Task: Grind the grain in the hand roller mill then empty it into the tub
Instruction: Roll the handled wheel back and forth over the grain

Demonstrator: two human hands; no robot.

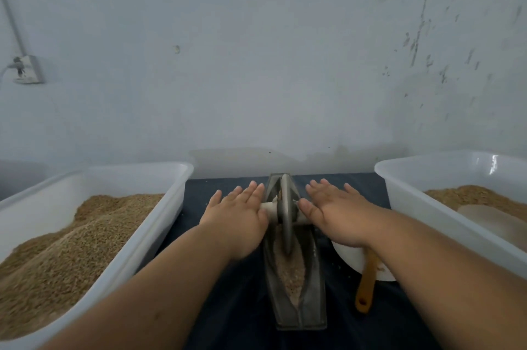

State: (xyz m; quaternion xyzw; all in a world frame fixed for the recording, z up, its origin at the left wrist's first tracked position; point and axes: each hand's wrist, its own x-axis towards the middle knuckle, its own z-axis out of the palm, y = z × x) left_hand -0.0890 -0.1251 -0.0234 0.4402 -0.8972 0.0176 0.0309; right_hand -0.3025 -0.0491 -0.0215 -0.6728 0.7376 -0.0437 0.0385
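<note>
A grey boat-shaped hand roller mill [299, 301] lies lengthwise on the dark cloth, with crushed grain [289, 272] in its trough. A thin grey wheel [286, 212] stands in the trough on a pale axle. My left hand [238, 217] lies flat on the axle's left end, fingers stretched out. My right hand [333, 214] lies flat on the right end in the same way. A white tub [159, 218] at the left holds a heap of whole grain [71, 244]. Another white tub [422, 195] at the right holds ground grain [473, 195].
A white plate [350, 259] with an orange-handled tool [366, 284] lies right of the mill, partly under my right wrist. A pale scoop-like piece [490, 221] rests in the right tub. A wall stands close behind, with a socket [27, 70] at the left.
</note>
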